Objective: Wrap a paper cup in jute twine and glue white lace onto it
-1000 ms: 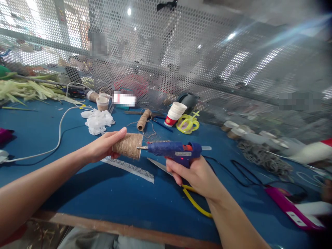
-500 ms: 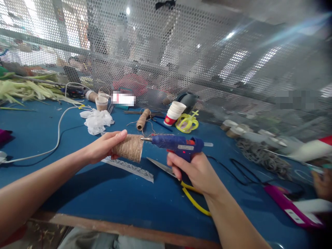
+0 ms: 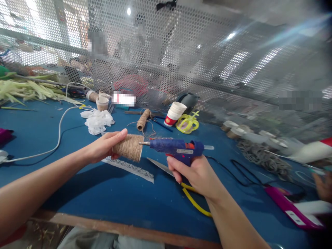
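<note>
My left hand grips a paper cup wrapped in brown twine, lying sideways with its white rim to the right. In my right hand is a blue hot glue gun, its small red light lit. The metal nozzle meets the twine near the cup's rim; a clear glue stick pokes out of the back. Below the cup a strip of white lace lies on the blue table. Scissors with yellow handles rest under my right hand, partly hidden by it.
Behind stand stacked paper cups, a yellow crown-shaped piece, a twine roll and crumpled white lace. A purple power strip and black cord lie right, near another person's hand. A perforated metal screen closes the back.
The glue gun has shifted slightly left, its nozzle moving from the cup's rim edge a little further onto the twine. My left hand and the cup have hardly moved.
</note>
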The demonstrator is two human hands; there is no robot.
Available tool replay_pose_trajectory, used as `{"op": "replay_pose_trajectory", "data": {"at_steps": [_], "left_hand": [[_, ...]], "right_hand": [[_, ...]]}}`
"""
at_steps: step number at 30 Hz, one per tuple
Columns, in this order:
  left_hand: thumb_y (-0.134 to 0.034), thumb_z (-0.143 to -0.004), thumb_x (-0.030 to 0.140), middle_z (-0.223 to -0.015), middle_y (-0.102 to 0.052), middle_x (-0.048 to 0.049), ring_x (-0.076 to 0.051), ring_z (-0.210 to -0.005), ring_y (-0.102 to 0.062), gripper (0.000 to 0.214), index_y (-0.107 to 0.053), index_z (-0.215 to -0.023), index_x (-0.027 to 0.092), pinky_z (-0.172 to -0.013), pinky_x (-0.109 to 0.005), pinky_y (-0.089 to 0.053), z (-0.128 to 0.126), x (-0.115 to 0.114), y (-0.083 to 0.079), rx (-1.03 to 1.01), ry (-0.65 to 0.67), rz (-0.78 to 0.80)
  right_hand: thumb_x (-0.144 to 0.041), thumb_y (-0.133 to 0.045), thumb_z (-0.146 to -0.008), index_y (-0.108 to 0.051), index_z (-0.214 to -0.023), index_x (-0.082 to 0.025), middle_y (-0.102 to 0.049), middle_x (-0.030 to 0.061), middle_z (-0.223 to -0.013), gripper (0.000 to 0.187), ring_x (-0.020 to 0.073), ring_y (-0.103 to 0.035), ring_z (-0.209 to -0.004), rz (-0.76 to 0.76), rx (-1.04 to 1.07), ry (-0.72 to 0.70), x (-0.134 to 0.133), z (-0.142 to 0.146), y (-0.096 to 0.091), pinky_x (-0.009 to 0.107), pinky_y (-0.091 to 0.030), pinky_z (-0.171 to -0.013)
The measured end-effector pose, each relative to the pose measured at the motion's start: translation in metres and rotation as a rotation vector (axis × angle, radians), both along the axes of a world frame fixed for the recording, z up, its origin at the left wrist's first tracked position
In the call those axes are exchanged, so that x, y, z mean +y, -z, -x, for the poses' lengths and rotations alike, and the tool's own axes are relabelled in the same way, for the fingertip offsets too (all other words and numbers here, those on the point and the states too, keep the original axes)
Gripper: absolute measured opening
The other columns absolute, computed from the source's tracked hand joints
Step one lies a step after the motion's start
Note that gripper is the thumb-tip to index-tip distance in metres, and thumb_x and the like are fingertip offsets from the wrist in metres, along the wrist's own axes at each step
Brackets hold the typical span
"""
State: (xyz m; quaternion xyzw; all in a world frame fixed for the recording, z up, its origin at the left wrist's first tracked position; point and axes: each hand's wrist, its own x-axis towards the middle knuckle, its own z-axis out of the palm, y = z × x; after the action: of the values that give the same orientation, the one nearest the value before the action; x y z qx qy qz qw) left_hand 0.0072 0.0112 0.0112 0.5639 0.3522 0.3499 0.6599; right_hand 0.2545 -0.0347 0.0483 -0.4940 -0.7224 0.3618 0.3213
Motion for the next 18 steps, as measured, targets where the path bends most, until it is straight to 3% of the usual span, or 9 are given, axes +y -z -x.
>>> {"op": "replay_pose_trajectory", "data": {"at_steps": [12,18], "left_hand": [[-0.041,-0.081,0.061,-0.060,-0.046,0.0010,-0.007,-0.045,-0.036,0.060,-0.058,-0.108,0.010,-0.039,-0.020,-0.025,0.0018,0.0027,0.0014,-0.028,0.005,0.028],[-0.040,-0.082,0.060,-0.059,-0.045,0.0010,-0.008,-0.046,-0.037,0.055,-0.059,-0.098,0.010,-0.039,-0.020,-0.027,0.0015,0.0013,0.0009,-0.019,-0.003,-0.030]], "right_hand": [[-0.034,-0.053,-0.082,-0.053,-0.061,-0.017,-0.050,-0.0040,-0.042,0.027,0.0077,-0.046,-0.039,0.022,-0.036,-0.049,-0.0025,-0.0001,-0.0027,0.023,-0.044,-0.047],[-0.034,-0.053,-0.082,-0.053,-0.064,-0.017,-0.049,-0.0045,-0.041,0.025,0.0078,-0.045,-0.038,0.023,-0.003,-0.039,-0.0008,-0.0003,-0.0025,0.023,-0.041,-0.044]]}}
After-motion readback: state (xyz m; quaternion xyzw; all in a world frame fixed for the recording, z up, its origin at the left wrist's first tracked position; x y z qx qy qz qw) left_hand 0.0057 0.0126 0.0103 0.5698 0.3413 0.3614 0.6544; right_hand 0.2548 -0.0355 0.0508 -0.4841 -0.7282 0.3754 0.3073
